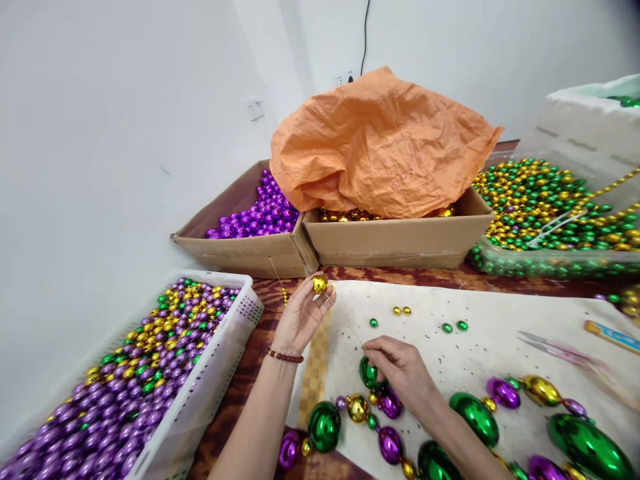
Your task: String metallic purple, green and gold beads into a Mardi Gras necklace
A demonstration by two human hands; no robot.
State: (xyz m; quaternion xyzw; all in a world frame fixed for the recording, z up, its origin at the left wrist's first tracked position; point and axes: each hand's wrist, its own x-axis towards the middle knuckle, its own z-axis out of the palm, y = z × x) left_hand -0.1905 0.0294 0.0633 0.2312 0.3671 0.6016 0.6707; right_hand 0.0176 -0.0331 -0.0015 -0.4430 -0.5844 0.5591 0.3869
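Note:
My left hand (304,310), with a beaded bracelet (285,356) at its wrist, holds a shiny gold bead (319,285) raised above the left edge of the white sheet. A thin needle or wire shows beside that bead. Pinched in the fingertips of my right hand (395,367) is a thin string (357,339), which runs up and left toward the gold bead. Just under the right fingers sits a green bead (370,373). Below, a string of large green, purple and gold beads (391,445) curves across the sheet and passes beneath my right forearm.
A white basket (193,393) of mixed beads stands at left. Behind are cardboard boxes (395,241), an orange bag (385,147) and a clear tub (560,257). On the white sheet (425,303) lie small loose beads, scissors (555,348) and a yellow-and-blue cutter (613,335).

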